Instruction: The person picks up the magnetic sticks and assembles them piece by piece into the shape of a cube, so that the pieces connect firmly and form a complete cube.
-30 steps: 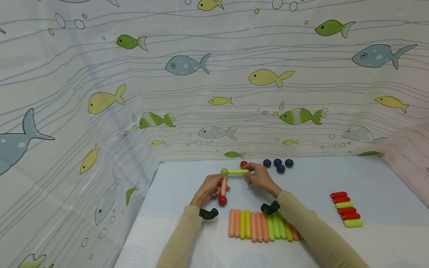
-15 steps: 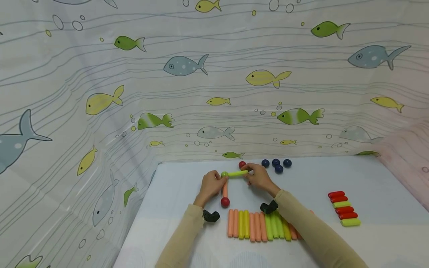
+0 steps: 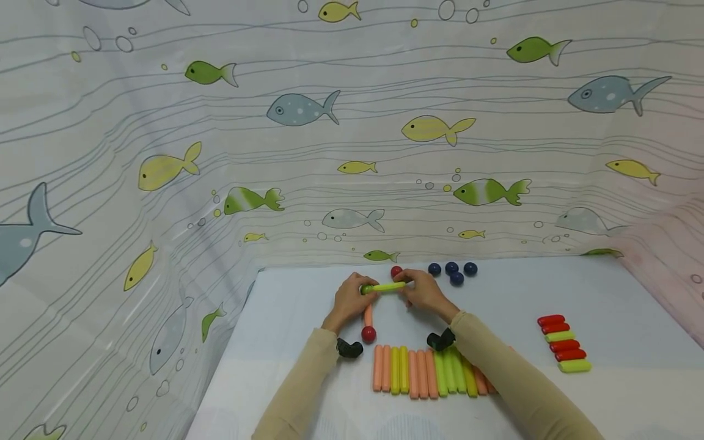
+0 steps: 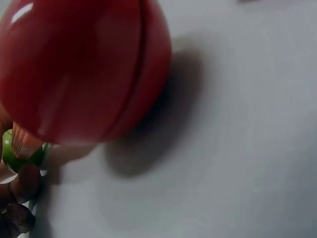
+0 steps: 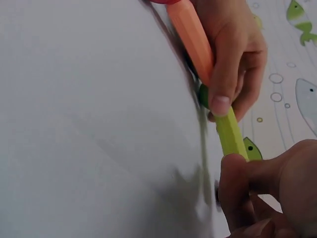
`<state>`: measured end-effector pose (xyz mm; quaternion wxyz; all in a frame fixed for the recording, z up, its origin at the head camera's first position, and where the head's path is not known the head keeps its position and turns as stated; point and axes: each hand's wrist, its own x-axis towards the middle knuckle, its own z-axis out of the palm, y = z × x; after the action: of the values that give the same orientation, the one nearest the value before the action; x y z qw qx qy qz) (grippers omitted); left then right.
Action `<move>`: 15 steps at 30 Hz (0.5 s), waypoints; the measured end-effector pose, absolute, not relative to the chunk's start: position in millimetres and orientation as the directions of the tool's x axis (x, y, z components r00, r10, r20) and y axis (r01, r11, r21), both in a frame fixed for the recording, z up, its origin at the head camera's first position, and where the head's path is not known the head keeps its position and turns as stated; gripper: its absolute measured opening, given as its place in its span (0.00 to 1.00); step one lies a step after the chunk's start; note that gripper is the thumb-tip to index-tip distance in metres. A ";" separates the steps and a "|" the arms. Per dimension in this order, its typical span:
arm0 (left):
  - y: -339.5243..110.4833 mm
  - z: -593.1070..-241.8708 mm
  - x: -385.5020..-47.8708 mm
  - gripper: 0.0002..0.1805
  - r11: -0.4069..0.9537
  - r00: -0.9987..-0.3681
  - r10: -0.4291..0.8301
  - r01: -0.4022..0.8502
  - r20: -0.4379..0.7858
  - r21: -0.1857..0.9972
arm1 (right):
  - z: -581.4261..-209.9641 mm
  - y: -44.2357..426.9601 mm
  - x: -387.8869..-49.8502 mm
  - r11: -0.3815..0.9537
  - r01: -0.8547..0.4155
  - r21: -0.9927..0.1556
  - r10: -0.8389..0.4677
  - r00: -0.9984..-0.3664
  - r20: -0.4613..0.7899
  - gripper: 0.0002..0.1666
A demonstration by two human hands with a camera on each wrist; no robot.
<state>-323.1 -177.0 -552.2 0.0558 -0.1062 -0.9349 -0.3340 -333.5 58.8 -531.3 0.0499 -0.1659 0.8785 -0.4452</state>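
Observation:
In the head view my left hand grips a green ball near the table's far side. A salmon stick runs from that ball toward me and ends in a red ball, which looms large in the left wrist view. My right hand pinches the far end of a yellow-green stick. The stick's other end meets the green ball under my left thumb, as the right wrist view shows with the yellow-green stick. Fingers hide most of that joint.
A row of salmon, yellow and green sticks lies in front, partly under my right forearm. Short red and green sticks lie at the right. Behind my right hand are a loose red ball and several dark blue balls.
My left hand has shifted from the salmon stick up to the green ball, its fingers now around it. The yellow-green stick tilts slightly more; my right hand keeps its pinch.

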 end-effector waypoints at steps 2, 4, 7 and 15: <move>-177.0 -553.3 -323.5 0.14 0.756 -0.975 0.152 0.219 0.160 0.617 | -528.1 61.0 -335.5 0.564 -0.265 -0.782 -0.337 -0.938 0.075 0.17; -177.5 -554.7 -323.3 0.14 0.755 -0.979 0.141 0.205 0.150 0.623 | -523.8 63.3 -339.7 0.575 -0.281 -0.769 -0.321 -0.941 0.105 0.17; -178.7 -556.7 -323.7 0.14 0.758 -0.981 0.127 0.190 0.144 0.624 | -516.7 66.4 -349.0 0.602 -0.311 -0.736 -0.288 -0.944 0.163 0.17; -180.2 -559.8 -324.0 0.14 0.718 -0.983 0.114 0.180 0.141 0.672 | -504.0 60.5 -373.1 0.739 -0.323 -0.591 -0.322 -0.940 0.111 0.26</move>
<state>-324.0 -180.2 -559.8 0.0449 -0.0792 -0.9257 -0.3671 -373.1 60.5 -504.0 -0.0005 -0.1728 0.9325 -0.3172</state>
